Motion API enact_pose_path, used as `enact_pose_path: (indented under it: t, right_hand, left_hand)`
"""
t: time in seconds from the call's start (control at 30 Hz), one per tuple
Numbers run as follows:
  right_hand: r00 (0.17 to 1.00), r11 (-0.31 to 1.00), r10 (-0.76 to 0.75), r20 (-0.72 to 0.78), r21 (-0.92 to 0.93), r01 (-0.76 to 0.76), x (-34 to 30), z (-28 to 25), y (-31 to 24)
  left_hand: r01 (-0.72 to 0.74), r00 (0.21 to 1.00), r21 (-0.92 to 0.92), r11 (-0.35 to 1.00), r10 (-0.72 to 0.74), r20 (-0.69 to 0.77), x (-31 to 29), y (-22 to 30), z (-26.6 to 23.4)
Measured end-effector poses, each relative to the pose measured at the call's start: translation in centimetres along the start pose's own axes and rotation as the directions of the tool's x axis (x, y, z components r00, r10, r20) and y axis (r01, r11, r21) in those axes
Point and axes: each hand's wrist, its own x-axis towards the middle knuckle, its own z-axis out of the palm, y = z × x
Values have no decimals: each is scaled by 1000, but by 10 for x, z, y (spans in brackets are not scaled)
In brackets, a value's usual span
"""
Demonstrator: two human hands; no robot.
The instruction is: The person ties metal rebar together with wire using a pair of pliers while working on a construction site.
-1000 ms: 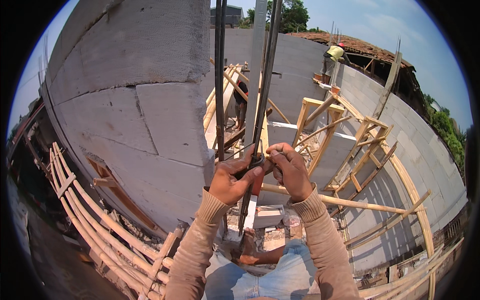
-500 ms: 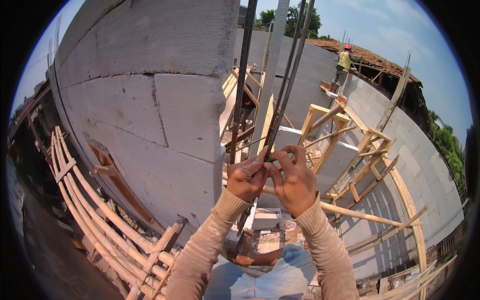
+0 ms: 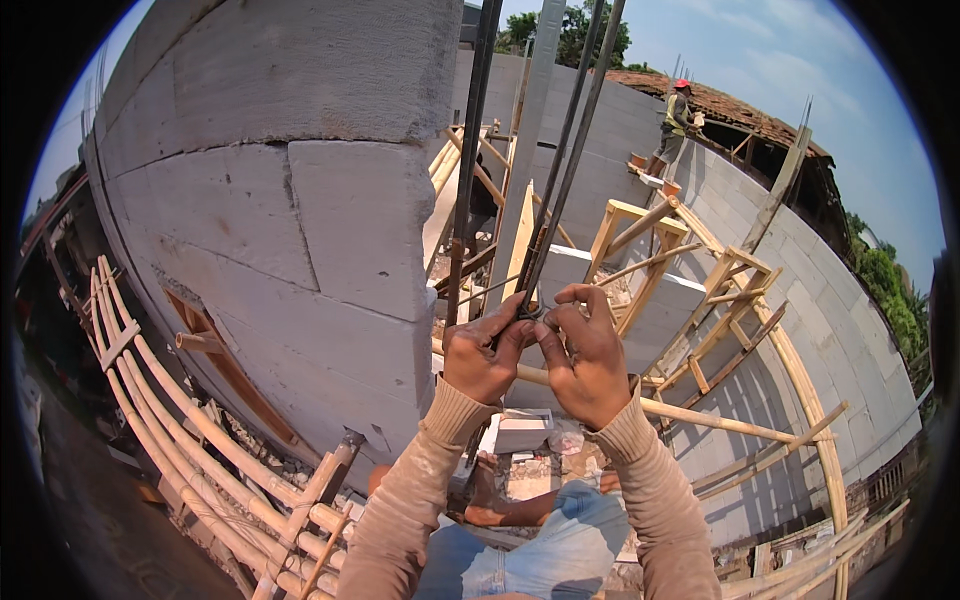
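My left hand (image 3: 480,355) and my right hand (image 3: 588,365) meet at chest height, beside upright dark steel bars (image 3: 552,218). Both hands have thumb and fingers pinched together. A thin dark wire (image 3: 538,308) loops between the fingertips at the foot of the visible bars; its ends are hidden in the fingers. The left fingers touch the bars, and the right hand sits just to their right. Another dark bar (image 3: 469,150) stands further left, with a grey metal channel (image 3: 530,120) between.
A light block wall (image 3: 360,220) rises close on my left. Bamboo poles (image 3: 200,420) run below it. Wooden scaffolding (image 3: 725,290) and another block wall (image 3: 850,330) stand to the right. A person in a red helmet (image 3: 672,125) works at the far wall. Rubble lies below.
The view has shifted slightly, moving the scene leftward. My fingertips have drawn a little apart, and the wire loop shows more plainly. The far person has turned and shifted posture.
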Motion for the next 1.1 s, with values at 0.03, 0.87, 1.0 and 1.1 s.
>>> enact_pose_path:
  t: [0.03, 0.87, 1.0, 1.1]
  right_hand:
    - [999, 999, -30, -24, 16, 31, 0, 1, 3]
    - [765, 561, 449, 461, 521, -644, 18, -8, 20]
    - [796, 633, 420, 435, 488, -601, 18, -8, 23]
    - [803, 602, 386, 455, 535, -593, 19, -8, 26]
  left_hand:
    - [8, 1000, -15, 1000, -8, -5, 1, 0, 1]
    - [-432, 882, 473, 768, 469, 43, -10, -16, -13]
    - [-382, 909, 463, 800, 415, 32, -10, -15, -11]
    - [-281, 957, 344, 896, 289, 28, -10, -9, -12]
